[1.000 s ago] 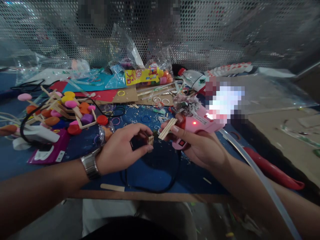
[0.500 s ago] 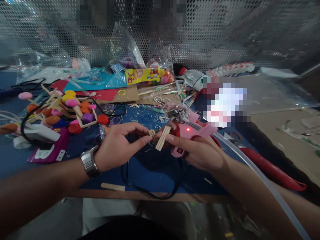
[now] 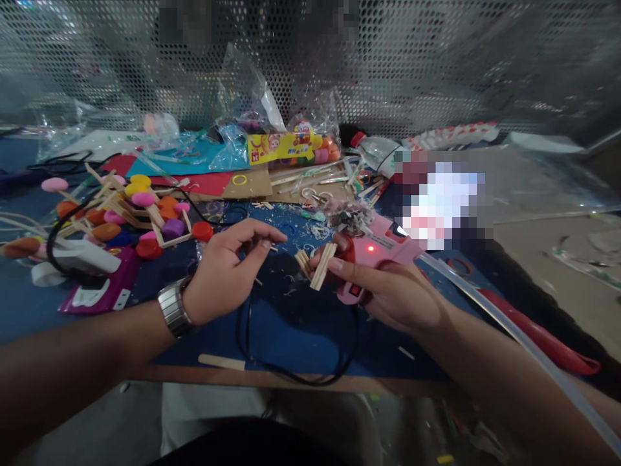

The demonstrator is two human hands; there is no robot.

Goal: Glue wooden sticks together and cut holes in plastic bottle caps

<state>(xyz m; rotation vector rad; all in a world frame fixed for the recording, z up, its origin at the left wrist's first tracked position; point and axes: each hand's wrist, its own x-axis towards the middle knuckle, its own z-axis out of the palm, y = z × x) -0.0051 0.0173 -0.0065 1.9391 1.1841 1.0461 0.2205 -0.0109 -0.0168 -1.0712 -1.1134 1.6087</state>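
Observation:
My right hand [image 3: 388,281] is wrapped round a pink glue gun [image 3: 383,255] with a lit red light. Its thumb and fingers also pinch a small piece of joined wooden sticks [image 3: 323,266], pale and short. A clear glue stick [image 3: 466,291] runs out of the gun's back over my forearm. Left of the wooden piece, and apart from it, my left hand [image 3: 228,268] is closed in a loose pinch, thumb toward the fingertips; what it holds, if anything, is too small to make out. Dirty fluff [image 3: 352,217] clings near the gun's front.
A stick construction with coloured clay balls [image 3: 140,200] stands at left, by a purple power strip [image 3: 104,285]. Behind lie a yellow-labelled bag [image 3: 281,149], cardboard and a bottle [image 3: 378,152]. Red-handled pliers [image 3: 538,330] are at right. A black cable [image 3: 291,372] loops near the front edge, beside a craft stick [image 3: 222,362].
My left hand has moved left, off the wooden piece. My right hand still holds that piece and the glue gun, almost in place.

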